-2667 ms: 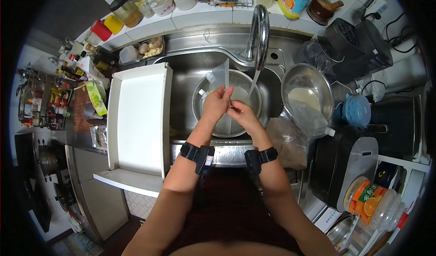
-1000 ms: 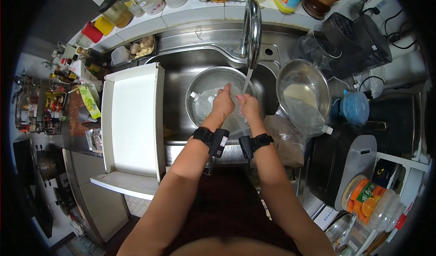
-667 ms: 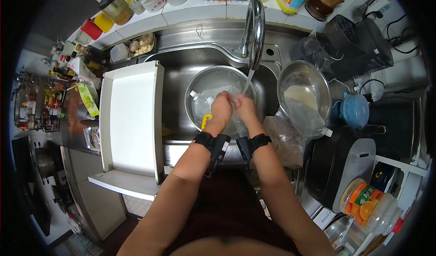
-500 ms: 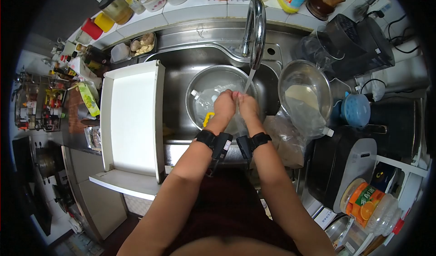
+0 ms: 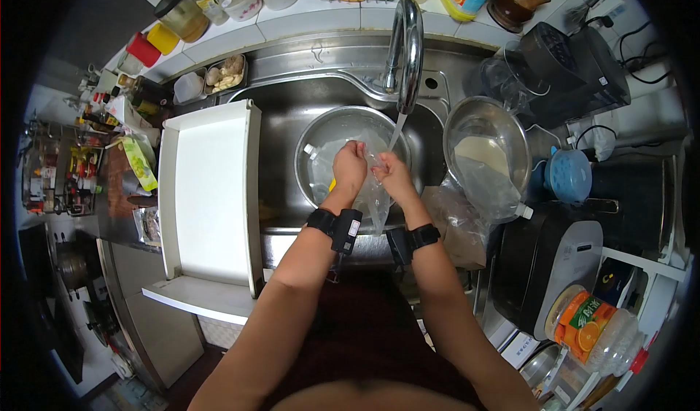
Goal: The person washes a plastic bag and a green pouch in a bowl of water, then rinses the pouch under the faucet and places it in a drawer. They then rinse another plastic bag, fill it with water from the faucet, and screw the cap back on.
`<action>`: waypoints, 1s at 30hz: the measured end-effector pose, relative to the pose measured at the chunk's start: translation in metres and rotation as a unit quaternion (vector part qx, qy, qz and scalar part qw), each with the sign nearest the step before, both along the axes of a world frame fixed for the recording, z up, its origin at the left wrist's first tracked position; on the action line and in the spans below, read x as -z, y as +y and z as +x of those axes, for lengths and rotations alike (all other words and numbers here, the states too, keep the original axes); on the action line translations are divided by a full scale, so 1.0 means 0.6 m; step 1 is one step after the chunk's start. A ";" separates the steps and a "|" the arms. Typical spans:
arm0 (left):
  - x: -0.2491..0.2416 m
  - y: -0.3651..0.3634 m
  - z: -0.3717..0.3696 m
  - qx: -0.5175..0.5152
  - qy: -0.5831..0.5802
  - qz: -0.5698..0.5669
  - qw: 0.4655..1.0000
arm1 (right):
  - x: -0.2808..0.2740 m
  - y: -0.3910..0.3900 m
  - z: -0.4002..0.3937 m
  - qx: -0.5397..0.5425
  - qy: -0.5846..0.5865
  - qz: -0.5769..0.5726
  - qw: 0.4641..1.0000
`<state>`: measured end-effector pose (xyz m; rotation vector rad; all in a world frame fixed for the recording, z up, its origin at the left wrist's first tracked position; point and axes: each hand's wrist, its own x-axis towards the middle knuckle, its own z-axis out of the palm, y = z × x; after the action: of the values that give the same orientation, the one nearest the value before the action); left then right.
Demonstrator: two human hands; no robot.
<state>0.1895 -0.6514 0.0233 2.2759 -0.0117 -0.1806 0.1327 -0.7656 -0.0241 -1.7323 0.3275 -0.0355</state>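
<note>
Evidently midway through handling a clear pouch (image 5: 377, 210) under running water, with nothing set down as finished. Pinched near its upper end between the fingertips of the left hand (image 5: 351, 170) and those of the right hand (image 5: 396, 176), close together, with loose plastic trailing down past the wrists' inner side. Hanging over a round metal basin (image 5: 327, 128), just beside the stream (image 5: 397, 130) from the faucet (image 5: 413, 53).

Inside the basin: water, more clear plastic with a white cap (image 5: 311, 151) against the left wall, and a bit of something yellow (image 5: 332, 184) by the left hand, too covered to name. Around the basin, the steel sink (image 5: 278, 123).

Off to the right, on the worktop, a metal bowl (image 5: 461, 116) with a pale round patch in its bottom and another capped pouch (image 5: 487, 183) slumped over the near rim, spout outward. Left of the basin, a white drawer-like tray (image 5: 209, 192), bare inside. Behind it, a small tub (image 5: 225, 74) of garlic-like pieces beside a translucent container (image 5: 189, 87).
</note>
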 end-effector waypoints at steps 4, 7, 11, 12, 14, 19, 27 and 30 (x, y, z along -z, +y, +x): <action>0.011 -0.014 -0.028 0.018 0.032 -0.096 0.995 | 0.005 -0.008 0.021 0.091 0.034 0.115 0.989; 0.013 -0.022 -0.063 0.030 0.064 -0.139 0.988 | -0.013 -0.017 0.032 0.147 0.088 0.165 0.971; 0.038 -0.008 -0.057 0.026 0.082 -0.084 0.993 | -0.038 -0.018 0.026 0.119 0.052 -0.051 0.990; 0.039 -0.003 -0.052 0.026 0.074 -0.057 0.995 | 0.002 -0.017 0.022 0.109 0.013 -0.059 0.992; 0.042 0.006 -0.036 0.021 0.063 0.011 0.998 | 0.025 -0.007 0.012 0.112 -0.049 -0.005 0.992; 0.056 0.020 -0.027 0.036 0.108 0.013 0.993 | 0.019 0.017 -0.012 0.147 0.013 0.072 0.986; 0.084 -0.003 -0.080 0.108 0.228 -0.474 0.844 | 0.095 -0.049 0.015 0.272 0.001 -0.027 0.962; 0.090 0.012 -0.079 0.090 0.125 -0.317 0.936 | 0.034 -0.033 0.008 0.238 0.018 0.014 0.971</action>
<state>0.1423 -0.6442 -0.0310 1.5928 -0.1280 -0.4879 0.1374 -0.7855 -0.0445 -1.5935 0.7614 -0.3469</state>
